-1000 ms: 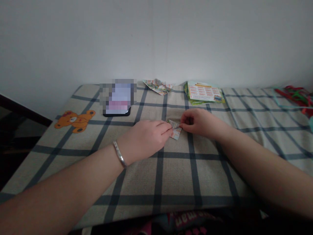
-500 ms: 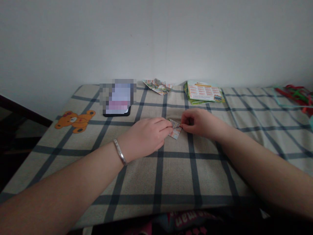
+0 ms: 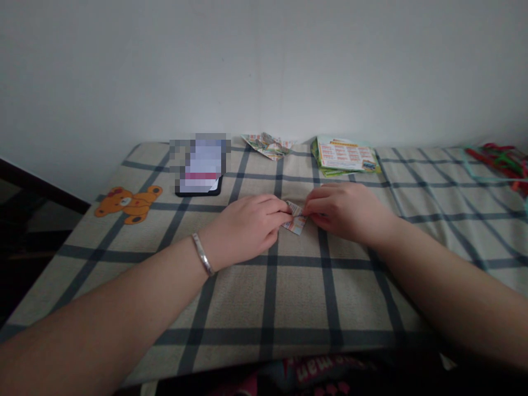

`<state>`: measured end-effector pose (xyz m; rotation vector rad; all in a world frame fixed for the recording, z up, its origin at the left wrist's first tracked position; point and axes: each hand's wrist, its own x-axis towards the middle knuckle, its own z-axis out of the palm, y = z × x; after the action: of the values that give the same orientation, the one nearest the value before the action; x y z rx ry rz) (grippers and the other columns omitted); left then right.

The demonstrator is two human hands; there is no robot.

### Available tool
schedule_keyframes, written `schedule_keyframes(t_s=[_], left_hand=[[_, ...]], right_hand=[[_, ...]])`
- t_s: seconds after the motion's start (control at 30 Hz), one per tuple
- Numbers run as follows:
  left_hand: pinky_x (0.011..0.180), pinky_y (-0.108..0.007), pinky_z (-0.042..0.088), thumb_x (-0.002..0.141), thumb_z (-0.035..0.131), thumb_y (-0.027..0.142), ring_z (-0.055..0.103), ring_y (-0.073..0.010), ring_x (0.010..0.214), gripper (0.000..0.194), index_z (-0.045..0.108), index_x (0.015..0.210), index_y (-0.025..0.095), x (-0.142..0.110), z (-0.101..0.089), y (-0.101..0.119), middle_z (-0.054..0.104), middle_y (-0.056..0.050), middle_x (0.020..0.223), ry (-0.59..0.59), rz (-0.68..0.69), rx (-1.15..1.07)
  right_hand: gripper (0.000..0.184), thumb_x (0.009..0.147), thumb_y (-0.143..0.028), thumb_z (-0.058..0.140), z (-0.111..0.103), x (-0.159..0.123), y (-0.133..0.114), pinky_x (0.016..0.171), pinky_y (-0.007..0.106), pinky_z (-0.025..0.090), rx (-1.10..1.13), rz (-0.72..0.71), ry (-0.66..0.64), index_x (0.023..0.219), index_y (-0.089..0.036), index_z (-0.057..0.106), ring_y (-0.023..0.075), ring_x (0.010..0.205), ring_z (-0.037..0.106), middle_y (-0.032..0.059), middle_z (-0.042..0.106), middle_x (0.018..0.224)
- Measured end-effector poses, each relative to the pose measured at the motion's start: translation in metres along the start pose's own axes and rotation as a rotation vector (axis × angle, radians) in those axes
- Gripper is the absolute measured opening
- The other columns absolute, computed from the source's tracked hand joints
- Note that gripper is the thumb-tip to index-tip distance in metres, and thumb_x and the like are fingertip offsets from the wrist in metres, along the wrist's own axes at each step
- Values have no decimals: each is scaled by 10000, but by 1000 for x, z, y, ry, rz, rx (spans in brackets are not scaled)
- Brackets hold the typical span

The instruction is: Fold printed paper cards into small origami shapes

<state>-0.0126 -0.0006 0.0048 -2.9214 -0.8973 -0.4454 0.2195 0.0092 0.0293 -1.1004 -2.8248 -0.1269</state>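
A small folded piece of printed paper lies on the checked cloth between my two hands. My left hand, with a silver bangle at the wrist, has its fingertips closed on the paper's left side. From the right, my right hand pinches the paper's right edge between thumb and index finger. The fingers hide parts of both side edges. A crease or fold line runs across the paper's middle.
Along the wall lie a crumpled printed sheet and a stack of printed leaflets. A phone, partly blurred, rests at the left near an orange bear cutout. Red and green items sit at the far right.
My left hand has shifted slightly up. My right hand's fingers have curled in closer around the paper's right edge. The paper has stayed nearly in place.
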Motion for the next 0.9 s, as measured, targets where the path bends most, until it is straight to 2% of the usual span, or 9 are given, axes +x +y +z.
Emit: schedule_keyframes(t_s=[0.13,0.27,0.4,0.6,0.77,0.9], left_hand=[[947,-404,501,869,535,159,583,-234,1086,274,656,1114,154,1,-3,4,660,-74,1158,-4,23,82],[970,-433,482,876,546,196,583,-248,1090,270,650,1122,153,1,-5,8,668,-71,1140,-45,31,112],[982,-424,473,889,529,194,585,-233,1094,253,668,1099,171,1,-5,7,668,-55,1147,-27,-9,56],[911,-386,496,880,524,177,618,-200,991,210,717,958,205,1,-2,-5,690,-27,1038,16,-66,-62],[886,-373,496,901,524,209,600,-199,983,186,694,969,178,2,2,-6,666,-47,1023,30,-88,-102],[881,-370,490,899,544,209,594,-198,966,142,680,924,174,3,2,-5,655,-47,982,27,-132,-133]], right_hand=[[156,856,-192,549,-3,0,-3,576,282,291,-56,-22,-19,829,-217,701,150,728,589,20,694,882],[187,864,-223,558,-6,-2,0,559,285,294,-65,-11,-30,884,-253,742,149,701,596,20,710,914],[206,836,-227,602,-6,-4,9,597,271,350,35,5,-18,935,-320,757,147,763,631,-18,719,960],[209,839,-209,587,-3,-4,18,674,271,402,163,-10,-23,928,-291,757,157,834,638,-16,714,986],[170,864,-317,588,3,1,12,653,280,394,206,126,0,831,-216,721,158,768,597,30,678,883],[162,848,-350,618,6,5,4,654,283,384,214,171,30,872,-213,701,174,793,581,40,647,863]])
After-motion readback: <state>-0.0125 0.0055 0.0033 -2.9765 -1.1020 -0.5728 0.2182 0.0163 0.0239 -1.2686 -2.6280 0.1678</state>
